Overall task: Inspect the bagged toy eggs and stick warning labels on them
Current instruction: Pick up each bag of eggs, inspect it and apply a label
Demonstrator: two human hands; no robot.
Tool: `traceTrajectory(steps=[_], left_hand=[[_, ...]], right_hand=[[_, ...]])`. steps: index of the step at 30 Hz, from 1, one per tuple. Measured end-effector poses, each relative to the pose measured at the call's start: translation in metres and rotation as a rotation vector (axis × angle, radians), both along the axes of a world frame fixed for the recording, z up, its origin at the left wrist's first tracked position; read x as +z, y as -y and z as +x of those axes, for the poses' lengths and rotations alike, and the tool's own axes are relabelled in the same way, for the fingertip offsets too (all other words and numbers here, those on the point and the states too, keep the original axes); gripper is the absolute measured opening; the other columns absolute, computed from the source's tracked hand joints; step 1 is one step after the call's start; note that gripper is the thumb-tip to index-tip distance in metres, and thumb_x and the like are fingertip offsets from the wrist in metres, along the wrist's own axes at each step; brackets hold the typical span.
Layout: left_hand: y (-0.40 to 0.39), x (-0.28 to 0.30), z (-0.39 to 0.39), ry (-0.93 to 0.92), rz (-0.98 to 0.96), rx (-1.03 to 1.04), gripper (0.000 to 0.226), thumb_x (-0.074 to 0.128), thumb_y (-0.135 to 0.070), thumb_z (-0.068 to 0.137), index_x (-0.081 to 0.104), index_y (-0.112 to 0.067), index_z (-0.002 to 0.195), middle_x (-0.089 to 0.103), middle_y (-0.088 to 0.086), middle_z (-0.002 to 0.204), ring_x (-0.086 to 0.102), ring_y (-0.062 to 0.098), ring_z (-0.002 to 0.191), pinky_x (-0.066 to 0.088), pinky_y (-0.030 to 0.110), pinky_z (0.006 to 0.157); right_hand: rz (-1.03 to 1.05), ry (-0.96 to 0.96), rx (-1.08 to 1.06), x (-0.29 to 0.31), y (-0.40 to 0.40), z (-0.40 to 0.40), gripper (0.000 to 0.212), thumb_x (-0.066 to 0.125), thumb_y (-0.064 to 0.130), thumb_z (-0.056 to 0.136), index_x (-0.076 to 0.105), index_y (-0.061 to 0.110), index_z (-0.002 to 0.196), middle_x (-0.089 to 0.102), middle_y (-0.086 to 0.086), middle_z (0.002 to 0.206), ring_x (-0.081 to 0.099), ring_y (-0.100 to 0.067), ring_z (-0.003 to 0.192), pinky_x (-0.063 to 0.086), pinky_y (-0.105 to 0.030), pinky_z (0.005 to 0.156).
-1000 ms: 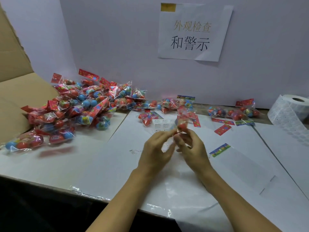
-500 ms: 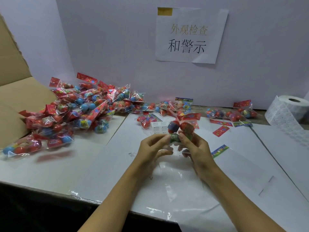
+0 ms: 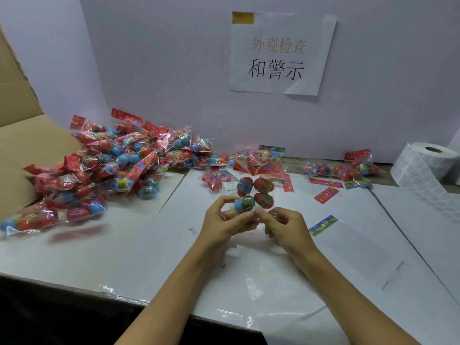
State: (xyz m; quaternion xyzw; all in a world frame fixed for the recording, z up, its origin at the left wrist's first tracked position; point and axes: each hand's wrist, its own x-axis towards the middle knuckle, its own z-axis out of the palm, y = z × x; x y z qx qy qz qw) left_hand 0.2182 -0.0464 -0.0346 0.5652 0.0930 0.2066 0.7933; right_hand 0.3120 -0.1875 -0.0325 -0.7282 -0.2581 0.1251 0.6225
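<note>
A clear bag of toy eggs [image 3: 254, 194], red ones and one blue, is held up above the white table at the centre. My left hand [image 3: 221, 221] pinches its lower left edge, fingers curled by the blue egg. My right hand [image 3: 282, 226] pinches the lower right edge of the same bag. A big pile of bagged eggs [image 3: 107, 165] lies at the left. A roll of white warning labels [image 3: 423, 163] stands at the far right. A white label [image 3: 230, 188] shows just behind the held bag.
An open cardboard box [image 3: 22, 135] stands at the left edge. More bagged eggs [image 3: 341, 169] and loose red header cards [image 3: 326, 195] lie along the back wall. A colourful header card [image 3: 323, 225] lies right of my hands. A paper sign [image 3: 281, 53] hangs on the wall.
The bag has turned in my hands from edge-on to flat, so several eggs now face me. Both hands dropped slightly lower and keep hold of it.
</note>
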Motion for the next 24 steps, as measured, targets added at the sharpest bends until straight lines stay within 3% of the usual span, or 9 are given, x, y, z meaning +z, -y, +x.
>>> traceTrajectory(steps=[5, 13, 20, 24], left_hand=[[-0.005, 0.003, 0.0, -0.017, 0.016, -0.022, 0.056, 0.082, -0.016, 0.077, 0.057, -0.004, 0.126, 0.077, 0.023, 0.1, 0.077, 0.039, 0.09, 0.062, 0.033, 0.076], [-0.012, 0.008, -0.003, -0.021, -0.079, -0.073, 0.044, 0.069, -0.005, 0.09, 0.055, -0.002, 0.132, 0.076, 0.024, 0.105, 0.077, 0.036, 0.092, 0.063, 0.029, 0.076], [-0.015, 0.009, -0.007, -0.021, -0.176, -0.167, 0.043, 0.058, 0.002, 0.098, 0.048, -0.003, 0.14, 0.072, 0.028, 0.116, 0.074, 0.041, 0.103, 0.064, 0.031, 0.08], [-0.014, 0.008, -0.011, -0.033, -0.199, -0.209, 0.04, 0.058, 0.002, 0.099, 0.049, -0.007, 0.137, 0.071, 0.027, 0.119, 0.072, 0.041, 0.108, 0.063, 0.031, 0.082]], right_hand=[[0.093, -0.026, 0.063, 0.005, 0.002, 0.003, 0.036, 0.072, 0.053, 0.076, 0.074, 0.019, 0.065, 0.061, -0.004, 0.058, 0.052, -0.01, 0.054, 0.045, -0.019, 0.054], [0.145, -0.064, 0.08, 0.008, 0.002, 0.0, 0.037, 0.06, 0.053, 0.085, 0.081, 0.022, 0.077, 0.067, -0.006, 0.065, 0.056, -0.014, 0.062, 0.044, -0.023, 0.056], [0.135, -0.097, 0.04, 0.008, 0.002, 0.002, 0.049, 0.049, 0.057, 0.09, 0.08, 0.022, 0.079, 0.07, -0.007, 0.069, 0.06, -0.008, 0.061, 0.048, -0.018, 0.057], [0.148, -0.252, -0.043, 0.003, 0.001, 0.008, 0.065, 0.038, 0.06, 0.099, 0.078, 0.014, 0.076, 0.071, -0.012, 0.071, 0.063, -0.014, 0.062, 0.044, -0.027, 0.056]])
